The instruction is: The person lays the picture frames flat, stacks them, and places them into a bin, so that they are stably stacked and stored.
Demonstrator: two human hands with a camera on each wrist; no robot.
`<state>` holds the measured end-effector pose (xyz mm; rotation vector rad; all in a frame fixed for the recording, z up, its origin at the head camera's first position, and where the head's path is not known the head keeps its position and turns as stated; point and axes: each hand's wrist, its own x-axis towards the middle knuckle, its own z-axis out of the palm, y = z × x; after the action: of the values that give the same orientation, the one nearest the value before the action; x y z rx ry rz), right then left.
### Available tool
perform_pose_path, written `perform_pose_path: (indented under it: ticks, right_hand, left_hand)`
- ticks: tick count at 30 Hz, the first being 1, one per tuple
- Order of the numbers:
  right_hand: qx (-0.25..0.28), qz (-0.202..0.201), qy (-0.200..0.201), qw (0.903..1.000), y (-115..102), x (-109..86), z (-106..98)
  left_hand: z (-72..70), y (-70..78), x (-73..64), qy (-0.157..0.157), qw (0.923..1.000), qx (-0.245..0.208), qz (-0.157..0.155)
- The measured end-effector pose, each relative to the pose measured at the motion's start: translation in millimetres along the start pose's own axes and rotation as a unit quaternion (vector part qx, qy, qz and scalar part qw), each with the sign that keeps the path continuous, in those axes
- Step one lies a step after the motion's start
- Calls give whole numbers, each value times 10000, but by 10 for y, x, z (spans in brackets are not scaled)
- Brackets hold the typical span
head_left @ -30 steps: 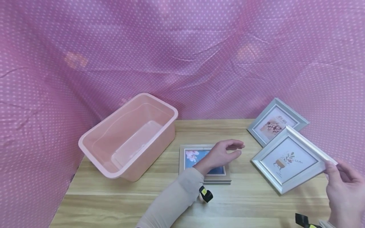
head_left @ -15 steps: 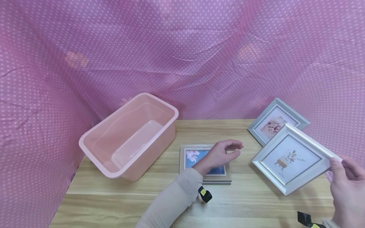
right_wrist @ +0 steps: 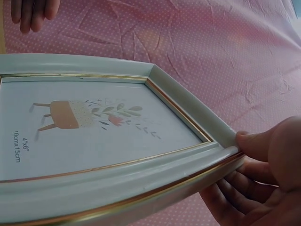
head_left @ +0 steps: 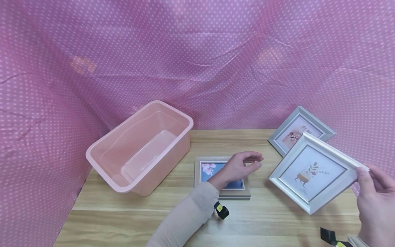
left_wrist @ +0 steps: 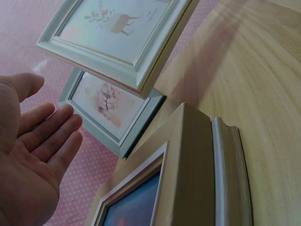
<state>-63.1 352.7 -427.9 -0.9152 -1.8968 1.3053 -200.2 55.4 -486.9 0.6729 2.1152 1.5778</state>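
Note:
At the right, my right hand pinches one corner of a white picture frame with thin gold lines, thumb on its face and fingers beneath. The frame is tilted and raised above the table, its plant-pot print showing. My left hand hovers with relaxed fingers over a stack of picture frames, holding nothing. On top of that stack lies a beige picture frame with a blue blossom picture, partly hidden by the hand. Behind the white one, a grey-green picture frame with a blossom print is partly covered from view.
A pink plastic tub stands at the left of the wooden table, with nothing seen inside it. Pink dotted cloth hangs behind and along both sides of the table.
My right hand has shifted slightly to the right, and the white picture frame has turned a little, its left corner now further left. The left hand has stayed almost still.

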Motion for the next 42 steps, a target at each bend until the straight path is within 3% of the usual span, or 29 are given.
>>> perform_pose_path:
  ticks: [5, 10, 17, 21, 27, 35, 42]
  right_hand:
    - [198, 15, -27, 9998, -77, -9, 33]
    - [811, 300, -123, 9962, -156, -33, 42]
    - [332, -188, -213, 9990, -243, -63, 121]
    - [429, -192, -293, 9985, -302, -64, 159]
    - [457, -634, -257, 9966, -380, -69, 242]
    - [603, -866, -297, 9940, -453, -92, 362]
    - [777, -1197, -397, 9890, -493, -111, 446]
  left_hand:
    - [0, 4, -4, -19, 10000, -73, -20]
    - [-3, 18, -17, -13, 9999, -134, -93]
    - [-23, 25, -21, -109, 9997, -190, -126]
    - [-40, 14, -28, -261, 9995, -140, -147]
    - [-59, 9, -54, -395, 9990, -173, -138]
    - [-80, 4, -80, -494, 9985, -179, -147]
    - [-169, -29, -120, -662, 9977, 50, 144]
